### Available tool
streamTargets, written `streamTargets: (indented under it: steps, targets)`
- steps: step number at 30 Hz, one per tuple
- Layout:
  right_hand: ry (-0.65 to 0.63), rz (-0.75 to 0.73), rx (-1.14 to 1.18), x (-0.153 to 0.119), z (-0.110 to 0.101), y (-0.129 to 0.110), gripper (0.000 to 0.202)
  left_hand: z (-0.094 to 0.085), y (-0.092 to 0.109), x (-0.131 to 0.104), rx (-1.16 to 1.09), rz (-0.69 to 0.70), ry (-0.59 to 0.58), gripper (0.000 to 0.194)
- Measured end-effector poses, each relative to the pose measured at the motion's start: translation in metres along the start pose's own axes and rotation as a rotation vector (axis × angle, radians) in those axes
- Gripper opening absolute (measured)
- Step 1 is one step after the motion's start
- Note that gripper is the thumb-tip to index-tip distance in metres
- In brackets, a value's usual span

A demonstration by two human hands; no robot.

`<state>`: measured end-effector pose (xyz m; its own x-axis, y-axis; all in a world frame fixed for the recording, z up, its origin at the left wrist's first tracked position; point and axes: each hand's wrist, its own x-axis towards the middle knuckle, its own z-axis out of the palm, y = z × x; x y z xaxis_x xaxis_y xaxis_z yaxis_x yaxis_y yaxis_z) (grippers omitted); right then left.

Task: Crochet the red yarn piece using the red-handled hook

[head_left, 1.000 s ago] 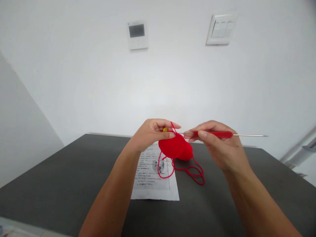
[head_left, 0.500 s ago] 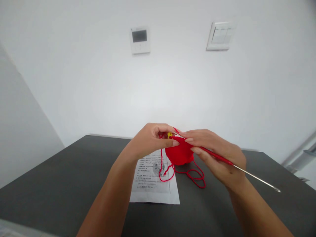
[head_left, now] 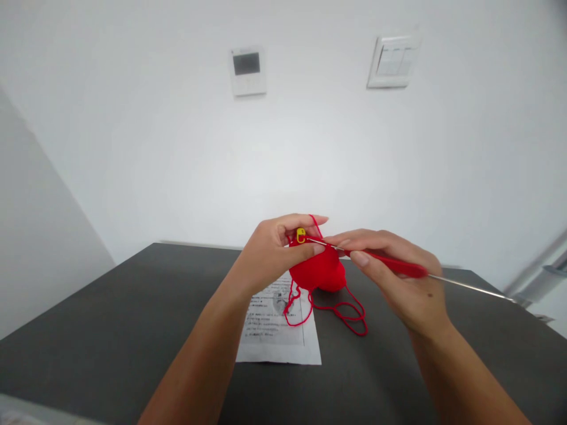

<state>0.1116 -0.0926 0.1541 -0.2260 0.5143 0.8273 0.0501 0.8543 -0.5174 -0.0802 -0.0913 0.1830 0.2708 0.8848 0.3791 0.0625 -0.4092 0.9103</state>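
Observation:
My left hand (head_left: 283,248) pinches a red crocheted piece (head_left: 312,271) between thumb and fingers, with a strand of red yarn (head_left: 316,225) running over its raised index finger. A yellow stitch marker (head_left: 301,235) hangs at the top edge of the piece. In my right hand (head_left: 398,265) is a crochet hook (head_left: 394,264) with a red handle and metal ends, gripped like a pen. Its thin tip lies along the top of the red piece, by the marker. Whether a loop sits on the tip is too small to tell.
Beneath my hands, a printed sheet (head_left: 283,348) lies on the dark table (head_left: 186,295). Loose loops of red yarn (head_left: 352,319) trail over sheet and table. Behind rises a white wall (head_left: 177,147) with a thermostat panel (head_left: 248,72) and a light switch (head_left: 393,61).
The hook has swung flatter, its rear end rising to the right. My left index finger has lifted and straightened, and the red piece has tilted, showing more of the yellow marker.

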Motion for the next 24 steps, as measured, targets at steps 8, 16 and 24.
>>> streamTargets:
  steps: [8, 16, 24]
  targets:
    - [0.006, 0.027, -0.011, 0.0018, 0.0012, -0.0015, 0.017, -0.0015, 0.0004, -0.0002, 0.008, 0.013, 0.008, 0.046]
    - [0.01, 0.083, 0.121, -0.0007, 0.0032, -0.0004, 0.016, -0.0045, -0.0011, -0.002, 0.05, 0.07, 0.0, 0.046]
    - [0.078, 0.08, 0.213, -0.0031, 0.0088, 0.0017, 0.015, -0.0026, 0.0029, -0.0025, -0.022, 0.027, 0.021, 0.049]
